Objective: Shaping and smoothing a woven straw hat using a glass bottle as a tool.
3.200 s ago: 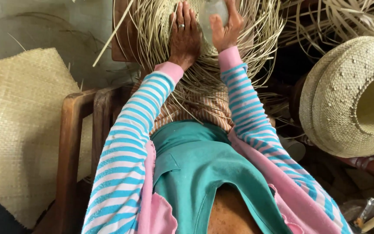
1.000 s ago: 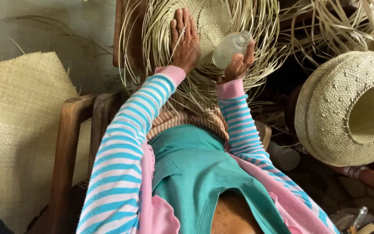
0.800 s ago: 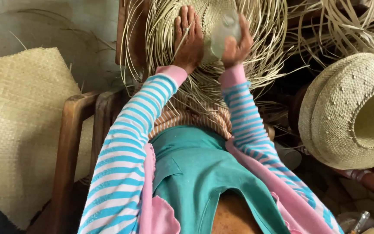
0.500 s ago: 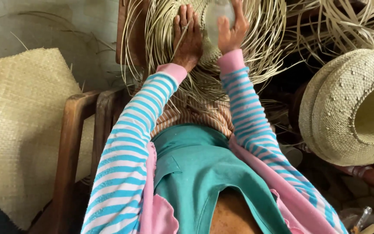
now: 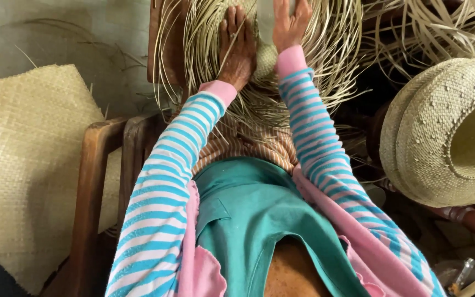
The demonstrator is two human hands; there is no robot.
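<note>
A half-woven straw hat [image 5: 268, 58] lies in front of me, with long loose strands [image 5: 336, 60] fanning out all around it. My left hand [image 5: 236, 48] rests flat on the woven middle, fingers spread and pressing down. Just to its right, my right hand [image 5: 290, 23] grips a clear glass bottle [image 5: 265, 19] held against the weave near the top edge of the view. Both arms are in blue and white striped sleeves with pink cuffs.
A finished straw hat [image 5: 446, 129] lies upturned at the right. A large woven straw mat [image 5: 26, 165] leans at the left beside a wooden chair frame [image 5: 92, 198]. More loose straw [image 5: 430, 22] piles up at the top right. A small container [image 5: 460, 275] sits bottom right.
My right hand has carried the glass bottle from out at the right up onto the weave, close beside the left hand. The left hand has stayed pressed on the weave.
</note>
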